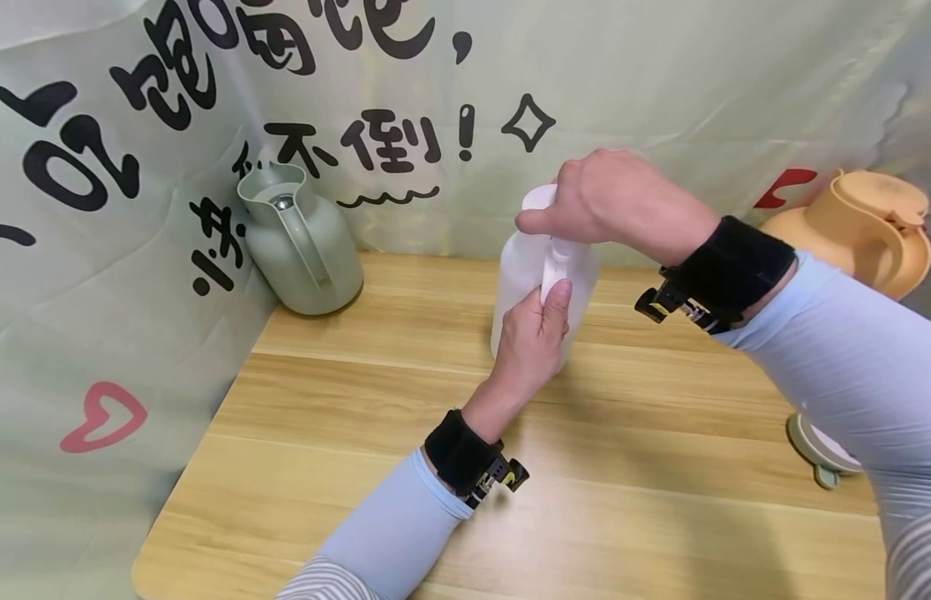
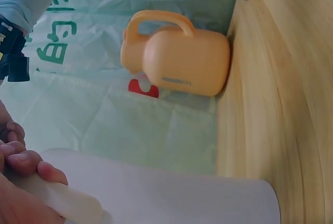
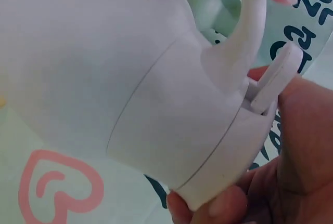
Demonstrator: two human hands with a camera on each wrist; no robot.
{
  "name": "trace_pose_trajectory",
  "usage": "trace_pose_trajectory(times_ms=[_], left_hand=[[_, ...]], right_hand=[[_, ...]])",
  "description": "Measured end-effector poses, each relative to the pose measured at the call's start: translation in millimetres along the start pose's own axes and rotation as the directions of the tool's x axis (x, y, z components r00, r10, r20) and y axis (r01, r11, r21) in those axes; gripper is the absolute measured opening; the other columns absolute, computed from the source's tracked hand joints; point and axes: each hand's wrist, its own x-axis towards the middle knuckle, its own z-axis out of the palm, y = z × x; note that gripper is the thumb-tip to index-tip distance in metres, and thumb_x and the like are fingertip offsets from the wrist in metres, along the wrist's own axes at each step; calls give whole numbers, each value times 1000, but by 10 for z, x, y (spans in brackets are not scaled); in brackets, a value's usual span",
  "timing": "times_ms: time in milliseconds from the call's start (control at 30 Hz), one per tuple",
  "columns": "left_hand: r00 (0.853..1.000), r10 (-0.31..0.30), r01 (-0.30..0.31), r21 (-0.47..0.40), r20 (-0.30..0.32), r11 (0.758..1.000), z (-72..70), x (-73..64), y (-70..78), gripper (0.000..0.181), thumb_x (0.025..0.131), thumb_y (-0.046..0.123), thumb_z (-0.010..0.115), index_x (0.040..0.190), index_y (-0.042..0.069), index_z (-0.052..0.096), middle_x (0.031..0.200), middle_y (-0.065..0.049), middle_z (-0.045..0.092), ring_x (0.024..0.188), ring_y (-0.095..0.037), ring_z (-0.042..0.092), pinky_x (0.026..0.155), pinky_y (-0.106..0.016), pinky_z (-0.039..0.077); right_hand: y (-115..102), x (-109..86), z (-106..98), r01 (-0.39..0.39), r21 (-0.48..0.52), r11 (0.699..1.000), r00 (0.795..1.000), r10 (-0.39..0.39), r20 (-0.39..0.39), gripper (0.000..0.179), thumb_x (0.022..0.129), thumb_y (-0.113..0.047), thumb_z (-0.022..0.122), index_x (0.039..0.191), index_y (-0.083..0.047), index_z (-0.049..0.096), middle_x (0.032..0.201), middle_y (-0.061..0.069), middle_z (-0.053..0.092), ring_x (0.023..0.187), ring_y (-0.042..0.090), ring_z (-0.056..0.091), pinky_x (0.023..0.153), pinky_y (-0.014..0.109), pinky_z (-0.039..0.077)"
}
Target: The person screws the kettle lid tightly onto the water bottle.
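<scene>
A white insulated jug (image 1: 513, 279) stands upright on the wooden table, its body wide and smooth. My left hand (image 1: 527, 340) grips the jug's handle (image 1: 553, 268), fingers wrapped round it, as the left wrist view also shows. Over the jug's top, my right hand (image 1: 615, 196) holds the lid (image 3: 231, 146), with fingers curled round its rim. The lid sits on the neck, a thin seam running between them, and a small thumb lever (image 3: 281, 76) sticks up beside the handle. In the head view the right hand covers much of the lid.
A grey-green jug (image 1: 307, 250) with an uncovered mouth stands at the back left. At the right back is an orange jug (image 1: 840, 221). A round green-rimmed lid (image 1: 821, 454) lies near the right edge, partly behind the right sleeve. Printed cloth (image 1: 623, 75) hangs behind the table (image 1: 345, 467).
</scene>
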Motion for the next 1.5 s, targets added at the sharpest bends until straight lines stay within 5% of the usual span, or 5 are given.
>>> trace_pose_trajectory(times_ms=[567, 767, 1067, 1300, 1500], left_hand=[[1000, -6, 7, 47, -18, 999, -19, -3, 35, 43, 114, 35, 46, 80, 10, 53, 66, -1, 55, 58, -10, 50, 56, -25, 41], [1000, 11, -11, 20, 1, 1000, -8, 4, 10, 41, 115, 35, 44, 84, 10, 53, 69, -1, 55, 61, -10, 50, 59, -24, 42], [994, 8, -3, -49, 111, 999, -36, -29, -9, 40, 114, 40, 43, 89, 12, 55, 70, -1, 57, 62, -10, 53, 62, -23, 44], [992, -68, 56, 115, 103, 992, -121, -125, -33, 23, 104, 36, 68, 109, 14, 65, 105, -5, 77, 96, -15, 71, 85, -33, 56], [991, -93, 73, 201, 94, 977, -238, -248, -106, 32, 97, 25, 77, 122, 11, 65, 125, -6, 70, 115, -22, 67, 99, -42, 56]], right_hand=[[-15, -73, 120, 17, 27, 999, 990, -13, -140, 83, 95, -81, 37, 131, -12, 68, 99, 13, 68, 89, 31, 60, 77, 41, 45], [16, -136, 285, 29, 253, 967, 973, 31, -230, 100, 90, -87, 45, 148, -7, 57, 118, 17, 69, 107, 33, 57, 82, 45, 49], [170, -254, 582, 169, 565, 808, 922, 72, -379, 64, 100, -65, 56, 148, -23, 59, 123, 11, 67, 114, 31, 55, 88, 46, 42], [170, -378, 993, 332, 710, 621, 813, 193, -549, 49, 106, -39, 61, 145, -10, 58, 132, 9, 61, 100, 22, 61, 82, 29, 50], [-13, -564, 1349, 383, 806, 451, 776, 317, -546, 51, 108, -33, 60, 150, -7, 44, 125, 6, 56, 91, 16, 59, 78, 19, 52]])
